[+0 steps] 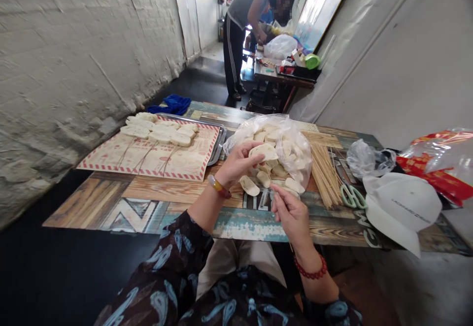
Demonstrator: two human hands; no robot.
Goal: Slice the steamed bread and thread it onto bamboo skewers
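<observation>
Pale, spongy-looking oval slice (268, 153) in the left hand (240, 162), head view: thumb and fingers closed on it, held up over the near side of a clear plastic bag (239, 133). Right hand (292, 213) lower, fingertips pinched on a thin stick (291, 248), so that grip is closed too; stick mostly hidden by the hand, cannot tell if its tip touches anything. Bag is wrinkled, gaping, full of more cut slices (291, 154); a loose slice (249, 186) lies just in front.

Left: shiny metal tray (221, 144) under a flat paper sheet (185, 162), red-and-white striped border, red print too small to read. Skewered slices (162, 132) in rows at its far end, thin sticks pointing back toward the wearer.

Right of bag: bundle of smooth wooden sticks (325, 177), pale-green-handled scissors (353, 197), crumpled clear plastic (369, 158), glossy red packaging (436, 174) with gold pattern, white cap (402, 203) with dark lettering, not legible for certain. Surface (240, 225) has patchwork wood-plank print, worn teal patches, big block letters; "GM" readable near the cap. Blue cloth (173, 104) bunched at far left corner.
</observation>
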